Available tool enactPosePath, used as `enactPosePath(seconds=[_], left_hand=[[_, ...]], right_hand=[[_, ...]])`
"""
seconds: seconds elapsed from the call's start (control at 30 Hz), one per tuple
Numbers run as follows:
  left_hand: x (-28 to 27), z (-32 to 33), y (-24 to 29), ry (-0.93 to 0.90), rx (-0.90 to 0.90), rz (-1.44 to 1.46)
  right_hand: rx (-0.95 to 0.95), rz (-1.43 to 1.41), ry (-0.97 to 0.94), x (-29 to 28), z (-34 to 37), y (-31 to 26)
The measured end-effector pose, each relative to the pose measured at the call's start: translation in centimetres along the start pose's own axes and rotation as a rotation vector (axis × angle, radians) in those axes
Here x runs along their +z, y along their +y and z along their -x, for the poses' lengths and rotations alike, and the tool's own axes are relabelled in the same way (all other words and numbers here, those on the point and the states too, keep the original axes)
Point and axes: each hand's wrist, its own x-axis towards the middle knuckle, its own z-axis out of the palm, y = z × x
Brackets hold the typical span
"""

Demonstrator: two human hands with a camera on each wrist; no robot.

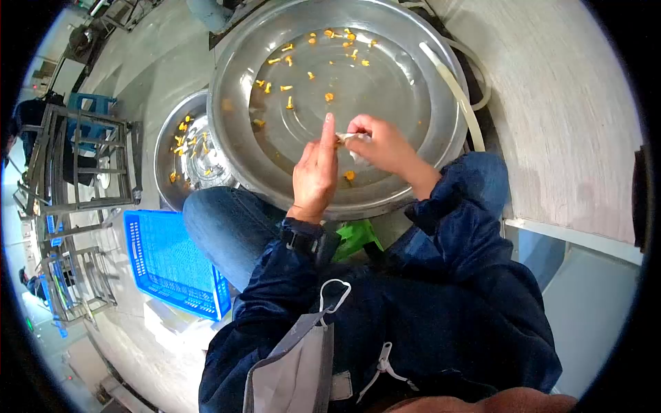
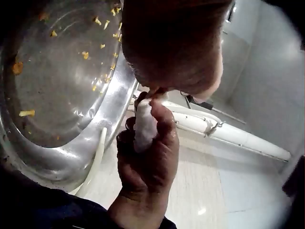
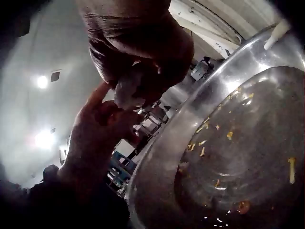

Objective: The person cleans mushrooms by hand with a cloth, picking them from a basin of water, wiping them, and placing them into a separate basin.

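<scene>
Over the large metal basin [image 1: 237, 151], both hands meet at a small mushroom [image 1: 340, 140], mostly hidden by fingers. My left hand [image 1: 317, 175] pinches it, with one finger pointing straight up. My right hand [image 1: 385, 146] grips a soft white wad [image 2: 145, 126] against it, the fingers curled round the wad. In the right wrist view the wad shows as a greyish lump below the right palm. Small orange-yellow mushrooms [image 1: 329, 97] float in the basin's water, several towards the far side. One mushroom [image 1: 349, 175] is close below the right hand.
A smaller metal bowl [image 1: 165, 148] with several more mushrooms stands left of the basin. A blue plastic crate [image 1: 175, 265] is beside the left knee. A pale hose [image 1: 454, 89] hangs over the basin's right rim. Metal racks [image 1: 96, 162] stand at the far left.
</scene>
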Motion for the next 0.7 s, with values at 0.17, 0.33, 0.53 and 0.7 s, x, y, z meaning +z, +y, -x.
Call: enactPosePath(seconds=[0.17,0.33,0.53,0.7], left_hand=[[0.2,-0.8,1.0,0.019,-0.384,0.474],[0.6,-0.3,-0.3,-0.036,-0.584,1.045],[1.0,0.4,-0.3,0.023,-0.523,0.806],[1.2,0.4,-0.3,0.034,-0.511,0.812]], right_hand=[[0.024,-0.099,0.043,-1.0,0.0,-1.3],[-0.041,-0.162,0.075,-0.1,0.1,-1.0],[-0.097,-0.076,0.087,1.0,0.0,-0.6],[-0.116,-0.114,0.155,0.4,0.0,-0.5]])
